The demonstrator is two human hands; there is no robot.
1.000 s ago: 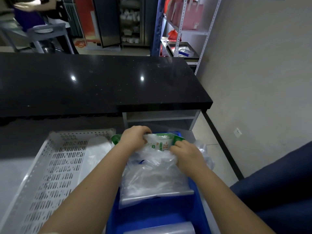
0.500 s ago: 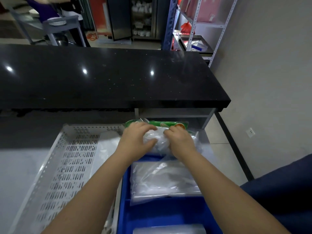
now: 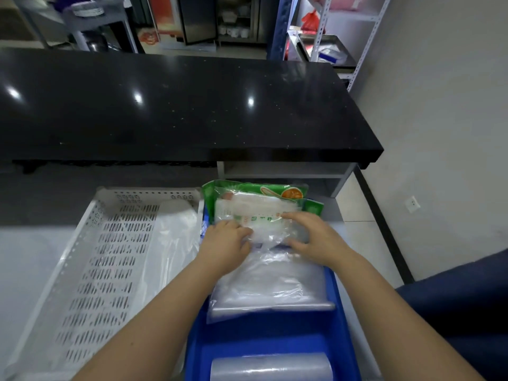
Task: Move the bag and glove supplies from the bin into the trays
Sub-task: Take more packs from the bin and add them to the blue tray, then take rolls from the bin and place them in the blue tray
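A blue bin [image 3: 275, 345] stands in front of me and holds plastic supplies. At its far end lie two green-edged packs [image 3: 255, 198] of clear bags or gloves, one on the other. My left hand [image 3: 225, 243] and my right hand [image 3: 313, 237] both rest on the near edge of the upper pack, fingers bent onto its film. A flat stack of clear bags [image 3: 269, 287] lies under my wrists. A roll of clear film [image 3: 270, 367] sits at the bin's near end. Left of the bin stands a white perforated tray [image 3: 104, 257] with a clear bag [image 3: 176, 237] along its right side.
A black stone counter [image 3: 178, 111] runs across behind the bin and tray, overhanging a grey shelf frame [image 3: 283, 171]. A grey wall with a socket [image 3: 412, 204] is to the right. A dark blue seat [image 3: 453, 312] sits at the near right.
Both hands have drawn back from the top of the green packs to their near edge. The packs now lie flatter and further exposed at the bin's far end.
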